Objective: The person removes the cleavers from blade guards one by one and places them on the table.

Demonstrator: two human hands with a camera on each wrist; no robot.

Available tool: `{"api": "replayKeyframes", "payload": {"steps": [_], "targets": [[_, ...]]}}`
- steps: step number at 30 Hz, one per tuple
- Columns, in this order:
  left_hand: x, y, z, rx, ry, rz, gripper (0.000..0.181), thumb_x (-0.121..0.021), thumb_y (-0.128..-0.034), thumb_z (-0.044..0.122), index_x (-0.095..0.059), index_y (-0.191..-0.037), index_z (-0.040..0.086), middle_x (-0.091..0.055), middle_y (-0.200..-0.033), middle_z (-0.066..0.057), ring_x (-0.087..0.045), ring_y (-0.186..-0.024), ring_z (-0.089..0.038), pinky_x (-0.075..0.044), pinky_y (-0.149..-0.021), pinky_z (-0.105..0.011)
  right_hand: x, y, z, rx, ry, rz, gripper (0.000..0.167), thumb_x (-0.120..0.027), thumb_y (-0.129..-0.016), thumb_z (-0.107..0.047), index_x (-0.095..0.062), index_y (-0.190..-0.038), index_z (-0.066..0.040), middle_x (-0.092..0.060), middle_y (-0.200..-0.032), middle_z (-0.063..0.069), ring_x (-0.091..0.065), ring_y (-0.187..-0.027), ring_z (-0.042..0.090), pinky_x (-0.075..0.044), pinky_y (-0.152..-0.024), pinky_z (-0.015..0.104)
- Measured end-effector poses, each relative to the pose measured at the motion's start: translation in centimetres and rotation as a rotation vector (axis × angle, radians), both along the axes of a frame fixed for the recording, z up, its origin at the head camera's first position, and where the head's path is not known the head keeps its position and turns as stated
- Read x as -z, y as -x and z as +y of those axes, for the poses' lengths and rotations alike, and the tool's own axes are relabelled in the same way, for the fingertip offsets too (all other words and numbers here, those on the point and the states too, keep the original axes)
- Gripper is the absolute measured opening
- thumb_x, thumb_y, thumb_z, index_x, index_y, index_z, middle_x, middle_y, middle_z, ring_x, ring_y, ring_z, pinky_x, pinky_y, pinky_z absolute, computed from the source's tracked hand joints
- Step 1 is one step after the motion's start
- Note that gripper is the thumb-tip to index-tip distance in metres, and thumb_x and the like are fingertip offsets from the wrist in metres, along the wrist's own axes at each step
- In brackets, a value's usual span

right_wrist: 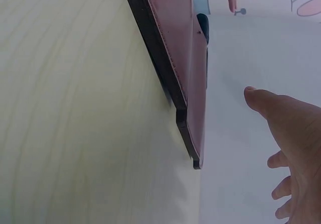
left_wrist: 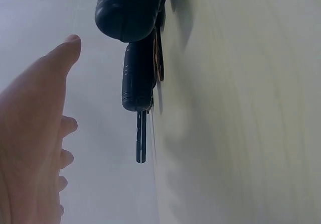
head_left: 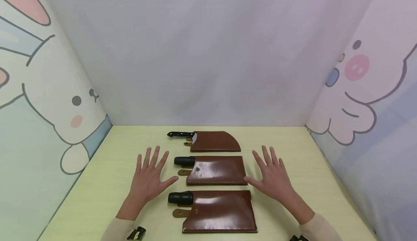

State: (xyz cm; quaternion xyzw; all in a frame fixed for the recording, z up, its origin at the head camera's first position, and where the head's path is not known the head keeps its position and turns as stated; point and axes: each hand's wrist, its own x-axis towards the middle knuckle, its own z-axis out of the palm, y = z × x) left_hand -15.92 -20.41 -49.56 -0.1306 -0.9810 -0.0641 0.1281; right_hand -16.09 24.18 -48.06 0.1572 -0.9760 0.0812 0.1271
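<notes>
Three cleavers in brown leather sheaths lie in a column, handles to the left. The far cleaver [head_left: 215, 141] has a slim black riveted handle [head_left: 182, 134] and a curved sheath end. Thick dark handles mark the middle cleaver [head_left: 218, 170] and the near cleaver [head_left: 221, 212], both in rectangular sheaths. My left hand [head_left: 148, 179] hovers left of the handles, fingers spread, holding nothing; the left wrist view shows it apart from the handles [left_wrist: 138, 76]. To the right of the sheaths, my right hand [head_left: 275, 179] is likewise spread, its thumb over the middle sheath's edge in the head view.
The pale wooden table [head_left: 97, 194] carries the cleavers. A plain grey-white wall [head_left: 208, 53] rises at its back edge. Side panels bear a cartoon rabbit [head_left: 55, 107] on the left and a cartoon pig [head_left: 368, 85] on the right. Snap straps [head_left: 180, 213] stick out beside the handles.
</notes>
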Motion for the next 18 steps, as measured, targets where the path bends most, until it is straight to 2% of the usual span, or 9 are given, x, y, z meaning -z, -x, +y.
{"api": "replayKeyframes", "payload": {"steps": [6, 10, 18], "targets": [[0.2, 0.1, 0.1, 0.005, 0.003, -0.008, 0.102, -0.054, -0.0843, 0.083, -0.034, -0.161, 0.018, -0.018, -0.169, -0.016, -0.009, -0.156, -0.042, -0.005, -0.122, -0.065, 0.0, -0.3, 0.2, 0.015, -0.002, -0.015, 0.098, -0.067, -0.084, -0.073, -0.037, -0.159, -0.017, -0.022, -0.167, 0.022, -0.015, -0.153, 0.047, -0.031, -0.108, 0.074], [0.1, -0.1, 0.2, 0.006, 0.003, -0.012, 0.102, -0.053, -0.0846, 0.083, -0.034, -0.161, 0.018, -0.018, -0.169, -0.016, -0.008, -0.156, -0.041, -0.004, -0.122, -0.065, -0.1, -0.5, 0.3, 0.02, -0.01, -0.01, 0.098, -0.068, -0.084, -0.073, -0.038, -0.159, -0.017, -0.022, -0.167, 0.022, -0.016, -0.153, 0.048, -0.031, -0.109, 0.074], [-0.1, -1.3, 0.2, -0.001, 0.018, -0.036, 0.102, -0.053, -0.0837, 0.084, -0.037, -0.16, 0.017, -0.02, -0.169, -0.016, -0.01, -0.156, -0.042, -0.008, -0.121, -0.066, 0.3, -1.3, 0.1, -0.01, 0.015, 0.046, 0.097, -0.07, -0.082, -0.073, -0.043, -0.156, -0.017, -0.027, -0.165, 0.022, -0.02, -0.152, 0.047, -0.035, -0.106, 0.073]]}}
